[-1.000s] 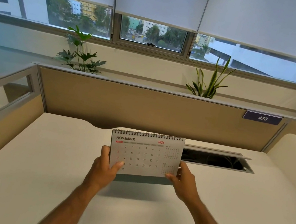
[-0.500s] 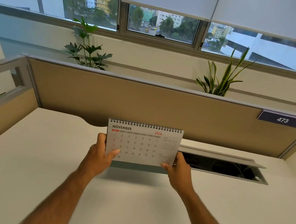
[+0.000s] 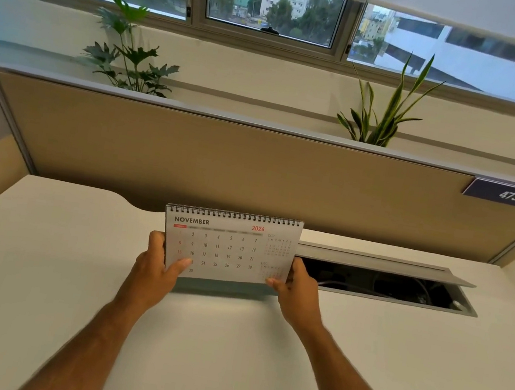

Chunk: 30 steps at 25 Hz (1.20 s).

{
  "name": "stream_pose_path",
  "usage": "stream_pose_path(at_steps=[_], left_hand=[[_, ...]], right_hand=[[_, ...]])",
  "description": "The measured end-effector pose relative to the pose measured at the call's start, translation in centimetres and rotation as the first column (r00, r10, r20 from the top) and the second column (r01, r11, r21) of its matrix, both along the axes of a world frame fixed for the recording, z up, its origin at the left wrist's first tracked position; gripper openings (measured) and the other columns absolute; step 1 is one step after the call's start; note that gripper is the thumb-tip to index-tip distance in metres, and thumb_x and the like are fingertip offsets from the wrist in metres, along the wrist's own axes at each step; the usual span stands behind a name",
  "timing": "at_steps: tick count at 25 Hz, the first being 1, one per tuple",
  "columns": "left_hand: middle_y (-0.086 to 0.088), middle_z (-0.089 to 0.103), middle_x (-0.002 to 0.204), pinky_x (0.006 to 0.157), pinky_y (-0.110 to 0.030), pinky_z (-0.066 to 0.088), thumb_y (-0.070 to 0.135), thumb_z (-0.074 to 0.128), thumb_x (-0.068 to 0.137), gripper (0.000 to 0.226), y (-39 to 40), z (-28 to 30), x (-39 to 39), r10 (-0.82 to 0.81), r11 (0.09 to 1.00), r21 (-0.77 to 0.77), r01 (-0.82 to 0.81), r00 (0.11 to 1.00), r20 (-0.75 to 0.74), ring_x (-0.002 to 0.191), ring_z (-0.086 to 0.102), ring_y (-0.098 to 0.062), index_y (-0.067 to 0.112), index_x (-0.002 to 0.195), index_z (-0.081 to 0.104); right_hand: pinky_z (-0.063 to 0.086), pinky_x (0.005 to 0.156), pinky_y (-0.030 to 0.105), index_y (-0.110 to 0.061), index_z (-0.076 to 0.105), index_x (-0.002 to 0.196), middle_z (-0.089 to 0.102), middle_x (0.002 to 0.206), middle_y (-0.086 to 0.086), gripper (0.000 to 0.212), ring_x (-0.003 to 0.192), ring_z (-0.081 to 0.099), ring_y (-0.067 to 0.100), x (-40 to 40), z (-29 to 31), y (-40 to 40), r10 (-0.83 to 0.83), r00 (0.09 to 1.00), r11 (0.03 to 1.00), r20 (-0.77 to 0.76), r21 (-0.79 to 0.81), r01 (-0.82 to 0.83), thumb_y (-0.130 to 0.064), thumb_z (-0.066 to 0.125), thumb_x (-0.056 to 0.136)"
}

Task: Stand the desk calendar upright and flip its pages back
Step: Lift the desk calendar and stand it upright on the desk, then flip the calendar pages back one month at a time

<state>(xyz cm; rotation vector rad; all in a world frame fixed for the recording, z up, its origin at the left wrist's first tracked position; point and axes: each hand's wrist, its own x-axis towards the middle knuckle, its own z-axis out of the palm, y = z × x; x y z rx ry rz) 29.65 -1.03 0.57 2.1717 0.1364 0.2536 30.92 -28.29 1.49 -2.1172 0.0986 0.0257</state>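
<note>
A spiral-bound desk calendar stands upright near the middle of the white desk, showing the NOVEMBER 2026 page toward me. My left hand grips its lower left corner, thumb on the page front. My right hand grips its lower right corner the same way. The calendar's grey base shows just below the page, at the desk surface. Its back side is hidden.
An open cable tray with a raised grey lid is sunk into the desk right of the calendar. A tan partition with a "473" plate closes off the back. Two plants stand behind it under the windows.
The calendar and both hands have stayed together in the same grip. The camera view has shifted and tilted, so the partition and windows sit differently in frame.
</note>
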Motion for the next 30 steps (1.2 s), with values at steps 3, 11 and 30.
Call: stream_pose_path(at_steps=[3, 11, 30], left_hand=[[-0.014, 0.055, 0.133, 0.082, -0.046, 0.061, 0.018, 0.066, 0.093, 0.045, 0.4, -0.6, 0.7, 0.01, 1.0, -0.008, -0.01, 1.0, 0.002, 0.101, 0.057, -0.022, 0.034, 0.107, 0.026], [-0.015, 0.055, 0.134, 0.081, -0.045, 0.061, 0.021, 0.065, 0.093, 0.042, 0.6, -1.7, 1.4, 0.053, 0.998, -0.022, -0.053, 0.998, 0.015, 0.098, 0.057, -0.021, 0.03, 0.11, 0.028], [-0.005, 0.018, 0.166, 0.123, -0.05, 0.016, 0.088, 0.051, 0.067, 0.113, 4.4, -5.5, -3.6, -0.002, 0.917, 0.395, 0.059, 0.989, -0.145, 0.152, 0.018, -0.028, 0.027, 0.153, 0.011]], right_hand=[[0.054, 0.094, 0.045, -0.028, 0.045, 0.116, 0.061, 0.129, 0.003, 0.04, 0.118, 0.061, 0.026, 1.0, -0.8, 0.6, 0.003, 1.0, 1.0, 0.005, 0.003, -0.003, -0.01, 0.069, 0.089], [0.051, 0.096, 0.047, -0.028, 0.044, 0.118, 0.06, 0.13, 0.003, 0.044, 0.12, 0.06, 0.027, 3.7, -2.4, 1.8, -0.014, 1.0, 1.0, 0.01, 0.016, 0.014, -0.008, 0.069, 0.089], [0.047, 0.103, 0.043, -0.023, 0.05, 0.143, 0.058, 0.14, 0.003, 0.061, 0.124, 0.056, 0.027, 1.2, -3.4, 2.6, -0.195, 0.979, 0.973, 0.053, 0.138, 0.186, -0.022, 0.074, 0.086]])
